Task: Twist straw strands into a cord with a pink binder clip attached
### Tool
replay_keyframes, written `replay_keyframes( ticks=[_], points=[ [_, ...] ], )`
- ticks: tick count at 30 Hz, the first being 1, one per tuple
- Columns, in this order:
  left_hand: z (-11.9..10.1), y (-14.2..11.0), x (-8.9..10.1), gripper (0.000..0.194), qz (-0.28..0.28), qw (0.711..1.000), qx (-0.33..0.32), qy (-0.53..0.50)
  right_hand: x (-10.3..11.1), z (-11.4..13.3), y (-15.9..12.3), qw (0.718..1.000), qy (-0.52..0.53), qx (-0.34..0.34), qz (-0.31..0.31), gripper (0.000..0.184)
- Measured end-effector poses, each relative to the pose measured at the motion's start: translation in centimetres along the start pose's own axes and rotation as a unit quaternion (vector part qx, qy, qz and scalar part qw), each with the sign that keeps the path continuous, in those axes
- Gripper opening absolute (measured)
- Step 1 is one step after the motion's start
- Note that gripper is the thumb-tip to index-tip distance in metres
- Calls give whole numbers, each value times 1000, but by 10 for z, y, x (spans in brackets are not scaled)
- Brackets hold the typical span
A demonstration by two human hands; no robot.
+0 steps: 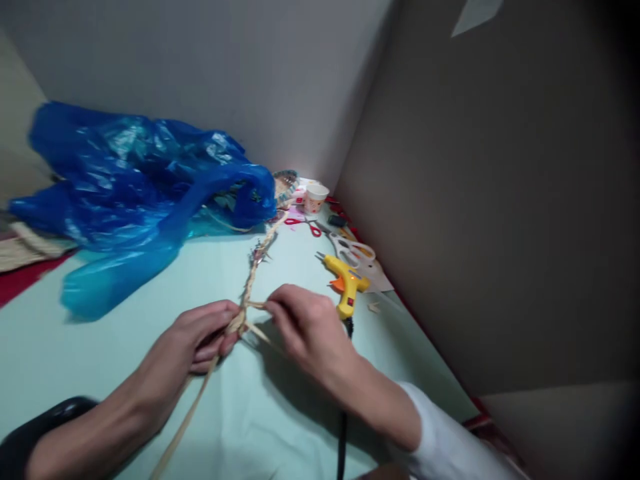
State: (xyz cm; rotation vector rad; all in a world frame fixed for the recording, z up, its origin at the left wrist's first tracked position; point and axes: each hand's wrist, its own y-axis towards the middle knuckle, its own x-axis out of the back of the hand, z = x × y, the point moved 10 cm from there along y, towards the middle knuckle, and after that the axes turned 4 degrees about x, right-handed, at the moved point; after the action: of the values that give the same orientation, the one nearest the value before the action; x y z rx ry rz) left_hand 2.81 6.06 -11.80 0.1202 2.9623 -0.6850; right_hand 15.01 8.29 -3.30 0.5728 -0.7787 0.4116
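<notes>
A pale straw-coloured braid [249,287] runs from the back of the table towards me. My left hand [213,333] pinches its near end between thumb and fingers. Loose strands [187,417] hang from that end down towards the front. To the right of it, my right hand [305,327] is closed on a thin strand [257,305] and holds it out sideways from the braid. Another strand [263,335] slants out below my right hand. Farther up, small dark bits [257,253] cling to or lie beside the braid; I cannot make them out.
A yellow glue gun [345,283] with a black cord [343,440] lies right of my hands. Behind it are white-handled scissors [353,250], red-handled scissors [305,225] and a paper cup [316,199]. A crumpled blue plastic bag [145,180] covers the back left. A wall [475,200] borders the right.
</notes>
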Motion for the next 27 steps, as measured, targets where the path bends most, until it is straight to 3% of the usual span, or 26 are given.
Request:
replay_keyframes(
  ticks=[3, 6, 11, 17, 27],
  points=[
    [-4, -3, -5, 18, -10, 1000, 14, -1, -3, -21, -2, 982, 160, -101, 18, 18],
    [-3, -3, -8, 19, -2, 1000, 19, 9, -16, -18, -6, 968, 211, -117, 68, 15],
    [0, -4, -10, 18, 21, 1000, 11, -5, -21, -5, -10, 991, 93, -70, 71, 7],
    [0, -3, -12, 16, 36, 999, 6, -1, -32, -8, -10, 983, 105, -79, 126, 19],
    [-1, -4, -11, 13, 12, 999, 27, -28, -25, 6, -5, 992, -85, 15, 97, 20]
  ],
)
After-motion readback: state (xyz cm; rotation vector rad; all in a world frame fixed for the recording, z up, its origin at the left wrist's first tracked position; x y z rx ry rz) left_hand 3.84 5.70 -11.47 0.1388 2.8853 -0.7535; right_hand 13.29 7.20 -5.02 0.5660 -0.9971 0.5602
